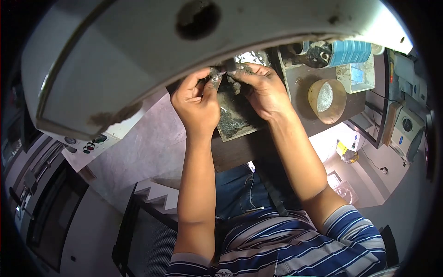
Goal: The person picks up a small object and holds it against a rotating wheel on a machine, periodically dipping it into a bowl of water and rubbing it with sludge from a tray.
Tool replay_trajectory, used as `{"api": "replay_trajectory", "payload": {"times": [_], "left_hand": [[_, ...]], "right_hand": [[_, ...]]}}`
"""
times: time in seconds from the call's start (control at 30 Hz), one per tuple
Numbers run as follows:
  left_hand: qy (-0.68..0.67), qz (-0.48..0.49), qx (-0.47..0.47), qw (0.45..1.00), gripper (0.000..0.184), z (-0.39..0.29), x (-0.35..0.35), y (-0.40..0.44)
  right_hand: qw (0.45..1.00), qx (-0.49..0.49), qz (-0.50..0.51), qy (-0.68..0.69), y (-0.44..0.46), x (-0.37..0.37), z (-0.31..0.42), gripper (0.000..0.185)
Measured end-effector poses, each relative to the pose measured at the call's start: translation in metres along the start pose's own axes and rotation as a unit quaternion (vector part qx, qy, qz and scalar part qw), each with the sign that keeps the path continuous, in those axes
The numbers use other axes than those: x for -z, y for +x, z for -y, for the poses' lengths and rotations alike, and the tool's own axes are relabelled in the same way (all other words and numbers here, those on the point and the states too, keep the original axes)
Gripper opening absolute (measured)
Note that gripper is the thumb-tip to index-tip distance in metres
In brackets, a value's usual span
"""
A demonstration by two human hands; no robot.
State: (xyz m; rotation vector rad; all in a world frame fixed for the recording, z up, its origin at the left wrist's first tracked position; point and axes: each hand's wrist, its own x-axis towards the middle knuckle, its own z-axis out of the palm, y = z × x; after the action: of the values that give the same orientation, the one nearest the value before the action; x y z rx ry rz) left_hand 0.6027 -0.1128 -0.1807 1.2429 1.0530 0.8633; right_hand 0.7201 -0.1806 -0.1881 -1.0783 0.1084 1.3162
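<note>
My left hand [199, 104] is raised under the edge of a large pale hood, its thumb and index finger pinched together. Opposite it, my right hand [267, 90] has its fingers closed, with the tips almost meeting those of the left. What they grip is small and dark and I cannot make it out. Dark grime coats the fingertips of both hands. Below them lies a dirty shallow tray [233, 135] with wet-looking dark residue. The hood [138, 60] covers the space just beyond my fingers.
Right of the tray, a round tan bowl [315, 99] holds whitish contents. Behind it are a blue cylindrical motor [350, 52] and a pale rectangular container [369, 82]. A panel with buttons [87, 147] is at the left. A dark table edge [240, 154] runs before me.
</note>
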Motion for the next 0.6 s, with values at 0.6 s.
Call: {"api": "replay_trajectory", "payload": {"times": [0.6], "left_hand": [[0.187, -0.037, -0.302, 0.934, 0.024, 0.004, 0.015, -0.015]], "right_hand": [[0.549, 0.27, 0.053, -0.789, -0.023, 0.006, 0.0, 0.042]]}}
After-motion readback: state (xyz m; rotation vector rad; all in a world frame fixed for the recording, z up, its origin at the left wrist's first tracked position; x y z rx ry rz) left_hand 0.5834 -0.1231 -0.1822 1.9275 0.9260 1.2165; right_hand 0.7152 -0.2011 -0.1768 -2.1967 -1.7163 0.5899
